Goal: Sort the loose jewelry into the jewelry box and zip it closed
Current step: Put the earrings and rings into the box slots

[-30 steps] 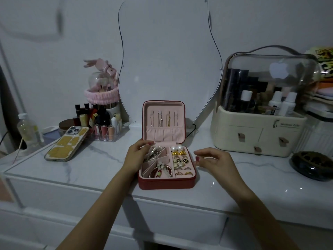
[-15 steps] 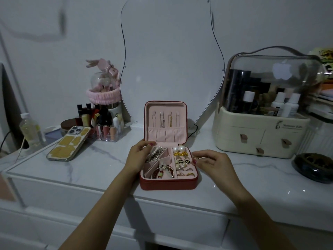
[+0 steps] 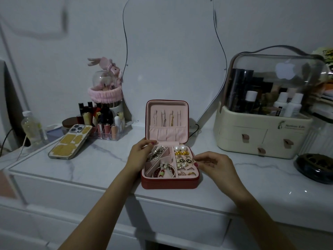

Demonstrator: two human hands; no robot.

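The red jewelry box (image 3: 169, 183) lies open near the vanity's front edge, its pink lid (image 3: 166, 130) upright with thin necklaces hung inside. Pearl earrings (image 3: 180, 148), black heart earrings (image 3: 185, 160), rings (image 3: 187, 173) and bracelets (image 3: 164, 171) fill the compartments. My left hand (image 3: 139, 153) grips the box's rear left corner, thumb on the rim and fingers curled over a beaded bracelet (image 3: 158, 152). My right hand (image 3: 214, 165) sits at the box's right rim, thumb and fingertips pinched together over the ring rows. Whatever it pinches is too small to make out.
A phone (image 3: 70, 143) lies face down at the left, in front of a lipstick organiser (image 3: 108, 129) and a small bottle (image 3: 32, 129). A cream cosmetic case (image 3: 266, 134) stands at the right, with a dark dish (image 3: 315, 166) beside it. A mirror (image 3: 173, 51) leans behind the box.
My right hand has moved left from the counter to the box's right rim and closed its fingertips together. My left hand has stayed on the box's left rear corner.
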